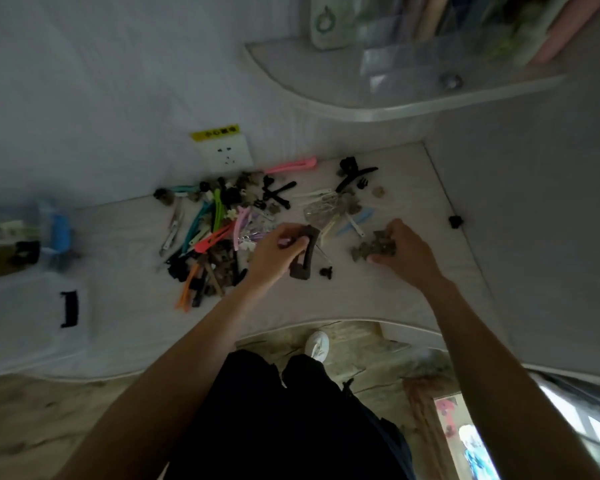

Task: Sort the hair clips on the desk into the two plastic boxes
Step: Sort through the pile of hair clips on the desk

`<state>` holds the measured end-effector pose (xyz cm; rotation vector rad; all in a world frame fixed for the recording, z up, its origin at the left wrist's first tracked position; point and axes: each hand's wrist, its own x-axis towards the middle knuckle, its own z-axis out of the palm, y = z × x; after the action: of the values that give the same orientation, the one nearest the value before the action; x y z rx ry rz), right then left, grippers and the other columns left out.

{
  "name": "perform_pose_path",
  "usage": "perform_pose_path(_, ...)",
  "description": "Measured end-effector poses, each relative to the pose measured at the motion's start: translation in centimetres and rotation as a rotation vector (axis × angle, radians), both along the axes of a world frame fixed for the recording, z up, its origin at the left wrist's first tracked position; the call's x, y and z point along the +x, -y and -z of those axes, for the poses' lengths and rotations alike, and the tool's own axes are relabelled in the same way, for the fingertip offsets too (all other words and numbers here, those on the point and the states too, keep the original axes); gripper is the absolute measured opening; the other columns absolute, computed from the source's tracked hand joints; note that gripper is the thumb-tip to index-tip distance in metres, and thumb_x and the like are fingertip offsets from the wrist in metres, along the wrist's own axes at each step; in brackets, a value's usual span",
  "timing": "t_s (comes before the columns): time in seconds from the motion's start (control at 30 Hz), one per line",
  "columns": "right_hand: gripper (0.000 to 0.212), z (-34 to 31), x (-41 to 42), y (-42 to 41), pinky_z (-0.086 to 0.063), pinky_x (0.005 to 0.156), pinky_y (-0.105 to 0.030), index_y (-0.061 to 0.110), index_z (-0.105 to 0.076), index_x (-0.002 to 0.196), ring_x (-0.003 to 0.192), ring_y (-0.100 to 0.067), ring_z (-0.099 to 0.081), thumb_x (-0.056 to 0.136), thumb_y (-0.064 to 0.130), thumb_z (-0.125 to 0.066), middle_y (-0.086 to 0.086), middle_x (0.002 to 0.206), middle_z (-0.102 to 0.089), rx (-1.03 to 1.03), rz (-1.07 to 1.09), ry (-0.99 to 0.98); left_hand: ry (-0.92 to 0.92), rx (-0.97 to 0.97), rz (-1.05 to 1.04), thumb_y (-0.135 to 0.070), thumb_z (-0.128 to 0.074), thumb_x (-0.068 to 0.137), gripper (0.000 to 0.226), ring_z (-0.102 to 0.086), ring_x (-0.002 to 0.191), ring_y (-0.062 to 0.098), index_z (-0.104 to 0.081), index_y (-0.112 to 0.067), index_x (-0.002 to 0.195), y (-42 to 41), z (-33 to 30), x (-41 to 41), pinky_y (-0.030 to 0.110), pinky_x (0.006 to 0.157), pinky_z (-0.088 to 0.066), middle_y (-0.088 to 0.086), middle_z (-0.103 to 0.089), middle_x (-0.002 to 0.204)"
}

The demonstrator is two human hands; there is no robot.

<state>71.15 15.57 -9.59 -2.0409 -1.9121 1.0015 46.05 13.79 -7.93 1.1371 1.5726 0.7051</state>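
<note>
- Sorting underway: counter (378, 299) carries a big mixed clip pile (219, 230), spread out for picking through.
- Two boxes (25, 244) far left, blurred, well apart from both hands; long reach.
- Left hand (278, 251), grip clenched on a dark claw clip (303, 254), lifted clear, likely box-bound.
- Right hand (407, 251), grip pinching a small grey-brown clip bunch (376, 247).
- Stray black clip (455, 221) at the far right edge.

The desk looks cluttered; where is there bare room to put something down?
Bare desk lies along the near edge, below the left hand and right hand. More lies right of the right hand, toward the lone small black clip, and between the colourful clip pile and the blurred box at left. The middle and back, below the wall socket, are crowded.
</note>
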Motion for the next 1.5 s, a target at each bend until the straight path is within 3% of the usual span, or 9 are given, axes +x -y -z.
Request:
perform_pose_path(0.1,0.058,-0.9,-3.6,1.7,-0.045,0.075,-0.033,0.014,-0.046,0.115,0.094,-0.026,-0.057,0.069,0.028,-0.080,-0.008,0.111,-0.055,0.138,0.157,-0.159,0.198,-0.092,-0.067,-0.007,-0.064,0.085,0.036,-0.063,0.099,0.021,-0.054,-0.010,0.120,1.2,-1.9,-4.4,0.027,0.076,-0.057,0.008,-0.058,0.118)
perform_pose_path(0.2,0.054,-3.5,-9.1,2.7,-0.050,0.074,-0.029,0.020,-0.047,0.124,0.090,-0.019,-0.060,0.078,0.030,-0.073,-0.003,0.107,-0.058,0.077,0.315,-0.429,0.196,0.050,-0.114,0.001,-0.063,0.083,0.039,-0.064,0.090,0.003,-0.052,-0.011,0.119,3.0,-4.2,-9.1,0.016,0.073,-0.055,0.005,-0.061,0.111)
perform_pose_path(0.3,0.025,-4.6,-16.1,3.5,-0.055,0.082,-0.039,0.016,-0.058,0.107,0.091,-0.024,-0.066,0.086,0.027,-0.064,-0.009,0.102,-0.066,-0.170,0.347,-0.817,-0.048,0.259,-0.282,-0.003,-0.066,0.082,0.038,-0.060,0.083,-0.006,-0.054,-0.020,0.113,5.0,-6.2,-14.2,0.005,0.071,-0.046,-0.005,-0.062,0.103)
perform_pose_path(0.43,0.020,-5.4,-26.2,3.9,-0.056,0.077,-0.034,0.016,-0.057,0.089,0.081,-0.020,-0.064,0.085,0.035,-0.062,-0.008,0.090,-0.064,-0.346,0.261,-0.864,-0.433,0.432,-0.593,-0.009,-0.065,0.083,0.033,-0.055,0.094,0.013,-0.058,-0.013,0.115,7.6,-8.7,-23.0,-0.002,0.069,-0.039,0.000,-0.058,0.107)
perform_pose_path(0.57,0.036,-5.8,-35.3,3.9,-0.054,0.082,-0.041,0.013,-0.052,0.104,0.086,-0.023,-0.062,0.085,0.043,-0.060,-0.006,0.091,-0.060,-0.391,0.216,-0.864,-0.633,0.387,-0.649,-0.011,-0.063,0.084,0.038,-0.056,0.108,0.026,-0.056,-0.011,0.121,8.9,-9.8,-33.5,0.025,0.088,-0.040,0.013,-0.059,0.118)
perform_pose_path(0.73,0.038,-6.6,-45.5,3.3,-0.053,0.074,-0.039,0.004,-0.048,0.115,0.072,-0.017,-0.058,0.091,0.033,-0.055,-0.005,0.082,-0.058,-0.385,0.164,-0.924,-0.756,0.134,-0.433,-0.015,-0.062,0.084,0.043,-0.053,0.110,0.033,-0.052,-0.014,0.126,7.7,-7.4,-43.9,0.036,0.091,-0.040,0.016,-0.056,0.120)
perform_pose_path(1.1,0.045,-8.6,-56.9,0.9,-0.045,0.071,-0.032,0.015,-0.047,0.115,0.090,-0.022,-0.057,0.082,0.042,-0.063,-0.007,0.111,-0.054,0.256,-0.496,-0.222,-0.858,0.209,-0.205,-0.023,-0.064,0.085,0.030,-0.053,0.107,0.030,-0.059,-0.012,0.113,8.0,-2.4,-47.6,0.039,0.085,-0.046,0.012,-0.056,0.116)
perform_pose_path(1.3,0.054,-7.6,-57.8,1.6,-0.045,0.082,-0.035,0.020,-0.047,0.126,0.105,-0.023,-0.055,0.083,0.050,-0.059,-0.007,0.120,-0.055,0.113,-0.806,-0.028,-1.027,0.297,-0.232,-0.032,-0.061,0.086,0.031,-0.055,0.106,0.031,-0.062,-0.014,0.111,7.6,-3.1,-48.9,0.038,0.087,-0.044,0.009,-0.063,0.113)
perform_pose_path(1.5,0.023,-6.0,-58.3,2.0,-0.050,0.084,-0.039,0.020,-0.066,0.108,0.102,-0.022,-0.056,0.090,0.026,-0.055,-0.004,0.108,-0.065,0.101,-0.864,0.041,-0.930,0.263,-0.201,-0.019,-0.057,0.088,0.029,-0.054,0.106,0.031,-0.060,-0.015,0.116,7.8,-2.7,-49.1,0.039,0.086,-0.044,0.010,-0.062,0.114)
